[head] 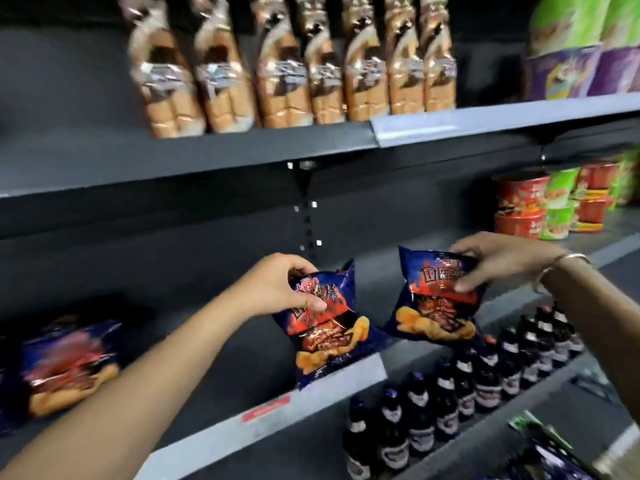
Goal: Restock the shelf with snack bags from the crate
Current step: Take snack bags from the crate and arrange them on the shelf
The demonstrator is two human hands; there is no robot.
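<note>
My left hand [277,287] grips the top of a dark blue snack bag [329,332] printed with orange chips, held over the front edge of the middle shelf [263,414]. To its right, my right hand [498,263] holds the top of a second, matching snack bag [433,306], also at the shelf's front. Both bags hang roughly upright, side by side and apart. A similar bag [69,365] lies blurred on the same shelf at the far left. The crate is not clearly visible.
Bread packs [291,71] line the upper shelf, with purple and green cups [581,57] to their right. Red and green bowl noodles [540,206] stand at the middle shelf's right end. Dark bottles [460,389] fill the lower shelf. More packets [540,452] show at the bottom right.
</note>
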